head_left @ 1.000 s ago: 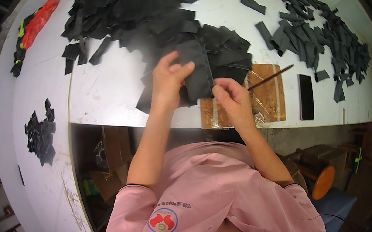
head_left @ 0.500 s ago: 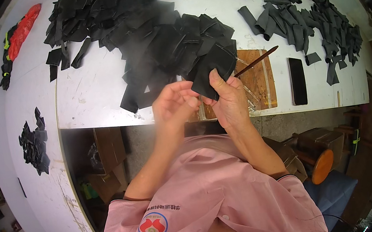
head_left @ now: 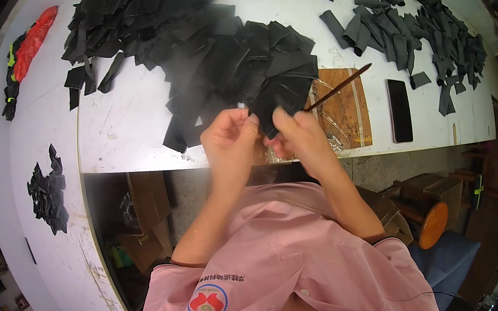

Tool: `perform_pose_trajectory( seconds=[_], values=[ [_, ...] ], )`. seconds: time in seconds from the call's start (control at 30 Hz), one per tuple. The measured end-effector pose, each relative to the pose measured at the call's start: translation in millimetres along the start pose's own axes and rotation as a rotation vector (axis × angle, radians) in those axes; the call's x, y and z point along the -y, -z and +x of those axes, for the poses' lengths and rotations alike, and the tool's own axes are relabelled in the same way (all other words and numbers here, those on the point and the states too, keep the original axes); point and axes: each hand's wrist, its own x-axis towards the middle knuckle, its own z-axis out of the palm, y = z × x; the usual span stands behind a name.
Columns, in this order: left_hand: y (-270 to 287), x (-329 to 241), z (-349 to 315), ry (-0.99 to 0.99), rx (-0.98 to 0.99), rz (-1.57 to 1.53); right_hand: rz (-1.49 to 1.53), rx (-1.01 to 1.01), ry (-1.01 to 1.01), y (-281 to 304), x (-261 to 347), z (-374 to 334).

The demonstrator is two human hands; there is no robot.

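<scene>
Between my hands is a small black fabric piece (head_left: 268, 123), its lower end narrow and folded over. My left hand (head_left: 227, 144) pinches its left edge between thumb and forefinger. From the other side my right hand (head_left: 305, 138) grips the piece, its thumb smeared by motion. A dark pointed stick (head_left: 343, 84) slants up and right from behind my right hand; whether my fingers touch it I cannot tell. Just beyond my hands lies a large heap of flat black fabric pieces (head_left: 205, 60), which blends into the piece I hold.
A taped brown board (head_left: 348, 117) lies at the white table's (head_left: 132, 130) front edge, with a phone (head_left: 400, 110) to its right. Rolled dark fabric tubes (head_left: 394, 36) are piled at the far right. At left are a small black pile (head_left: 48, 197) and a red plastic bag (head_left: 37, 48).
The held fabric piece has gone from spread flat to narrow and folded. My right hand has turned over it, and my left fingers have closed on its edge.
</scene>
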Motion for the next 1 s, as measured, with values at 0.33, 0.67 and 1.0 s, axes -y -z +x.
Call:
perform_pose_trajectory(
  seconds=[0.33,0.67,1.0],
  values=[
    [-22.0,-7.0,-12.3,-0.522,0.058,0.663,-0.699,-0.062,0.698,11.4,15.7,-18.4],
    [-11.6,-27.4,4.3,0.490,0.408,-0.540,0.202,0.193,0.043,33.4,5.0,-9.1],
    [-30.4,-3.4,1.1,-0.062,0.231,0.077,0.445,0.152,-0.068,38.2,-4.0,-10.8]
  ],
)
